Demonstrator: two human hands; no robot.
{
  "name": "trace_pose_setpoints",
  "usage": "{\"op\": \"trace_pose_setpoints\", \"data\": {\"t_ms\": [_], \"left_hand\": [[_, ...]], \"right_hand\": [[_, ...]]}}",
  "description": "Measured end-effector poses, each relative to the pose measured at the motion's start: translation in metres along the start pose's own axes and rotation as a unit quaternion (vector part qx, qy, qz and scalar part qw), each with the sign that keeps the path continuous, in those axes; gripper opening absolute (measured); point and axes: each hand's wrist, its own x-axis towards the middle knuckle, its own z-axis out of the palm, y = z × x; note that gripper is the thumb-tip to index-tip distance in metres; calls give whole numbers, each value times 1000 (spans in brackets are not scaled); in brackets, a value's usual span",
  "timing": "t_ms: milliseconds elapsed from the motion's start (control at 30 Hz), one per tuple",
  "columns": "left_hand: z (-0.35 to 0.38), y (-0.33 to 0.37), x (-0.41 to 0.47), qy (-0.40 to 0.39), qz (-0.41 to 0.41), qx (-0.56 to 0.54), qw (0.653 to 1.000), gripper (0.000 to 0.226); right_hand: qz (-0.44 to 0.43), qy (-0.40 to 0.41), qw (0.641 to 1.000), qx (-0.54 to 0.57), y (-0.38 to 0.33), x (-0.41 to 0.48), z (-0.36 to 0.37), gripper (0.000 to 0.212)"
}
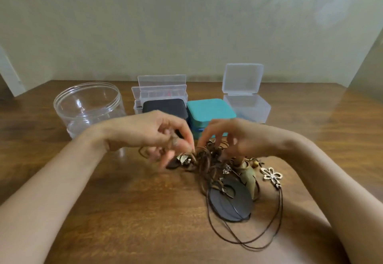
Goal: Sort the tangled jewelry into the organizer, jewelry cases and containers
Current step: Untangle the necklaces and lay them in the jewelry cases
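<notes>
The tangled jewelry [209,160] lies mid-table [145,212], with its dark disc pendant [228,205] at 5 o'clock of the knot and a flower pendant [271,174] at 3. The left hand [157,133] pinches brown cords at the knot's 9 o'clock, and the right hand [238,137] pinches them at 12 (both blurred). Beyond, from 10 to 1 o'clock, stand the round jar [87,106], organizer [161,89], black case [163,106], teal case [209,110] and clear box [246,106].

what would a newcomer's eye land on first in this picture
The tangle of brown cords at the middle of the table draws the eye first, with the left hand and right hand pinching at its top. Next comes the big dark disc pendant at the tangle's near side, a silver flower pendant to its right. Behind the hands, the teal case stands out by colour.
</notes>
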Motion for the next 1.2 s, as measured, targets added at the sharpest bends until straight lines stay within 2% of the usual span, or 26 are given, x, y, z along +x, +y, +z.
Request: {"op": "trace_pose_setpoints", "data": {"t_ms": [33, 67, 100, 167, 267, 333, 400, 500, 567, 633, 700, 767, 833, 900, 1033, 1100, 1133, 1200], "left_hand": [[-1, 0, -2, -63, 1, 0, 998, 23], [-1, -2, -3, -96, 7, 0, 995, 35], [-1, -4, -1, -105, 24, 9, 994, 39], [-1, -8, 0, -95, 54, 39, 993, 32], [-3, -10, 0, 1, 82, 44, 996, 27], [-1, -7, 3, 65, 109, -26, 992, 27], [11, -2, 8, 91, 112, -72, 987, 33], [25, -1, 18, 129, 91, -28, 987, 36], [26, 2, 19, 134, 98, -6, 986, 28], [20, 5, 12, 107, 82, -8, 991, 14], [12, 3, 7, 85, 63, -2, 994, 29], [10, 0, 7, 78, 65, 25, 995, 41], [10, -5, 9, 78, 70, 40, 994, 49], [12, -6, 12, 84, 70, 39, 993, 59], [13, -9, 17, 118, 76, 65, 988, 81], [14, -10, 20, 162, 93, 71, 980, 90], [16, -10, 22, 187, 99, 77, 974, 86], [21, -9, 24, 199, 79, 90, 973, 64]], "right_hand": [[9, -24, 999, -24, 1, 2, 4, 45], [6, -10, 999, -31, 2, 4, 8, 39], [-2, 20, 999, -26, 1, 7, 11, 29], [-6, 86, 996, -3, 1, 8, 10, 13], [-13, 173, 979, 110, 1, 5, 2, 10], [-36, 209, 952, 218, -4, 3, 0, 8], [-56, 226, 927, 294, -9, 2, 1, 8], [-86, 205, 909, 353, -15, 3, 5, 12], [-92, 207, 908, 352, -15, 2, 5, 20], [-65, 244, 919, 304, -11, 1, -1, 26], [-21, 242, 957, 160, -4, 0, -7, 26], [43, 125, 991, 9, 3, 1, -7, 23], [87, 29, 994, -56, 8, 2, 0, 28], [81, 30, 995, -43, 7, 6, 8, 23], [68, 108, 991, -33, 8, 7, 5, 18], [55, 138, 987, 53, 7, 4, -2, 15], [41, 150, 982, 103, 5, 3, -3, 14], [9, 177, 968, 177, -1, 2, -4, 14]]}}
